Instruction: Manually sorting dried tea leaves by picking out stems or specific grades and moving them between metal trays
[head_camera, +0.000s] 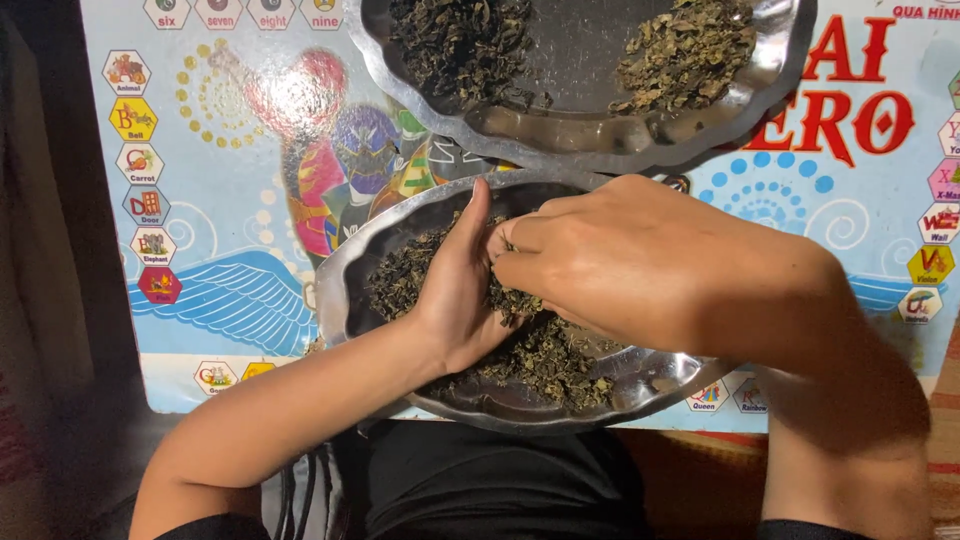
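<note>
- Dried leaves: I'm seeing dark olive-brown, crumpled, shrivelled bits, lying as a loose heap in the near metal tray, a shiny scalloped-rim dish sitting on a colourful printed mat.
- Left hand is standing on edge in the heap, palm facing right, fingers straight & open, not gripping; leaves are pressing against the palm side & spreading out to its left too.
- Right hand is reaching across from the right, fingertips bunching together & pinching a small clump of leaves right at the left palm; rest of the heap is lying under & below this hand, twd the near rim.
- Far metal tray, just beyond the near one, rims nearly touching, is carrying 2 separate piles: darker pile on the left, paler greenish pile on the right, both well apart from the hands.
</note>
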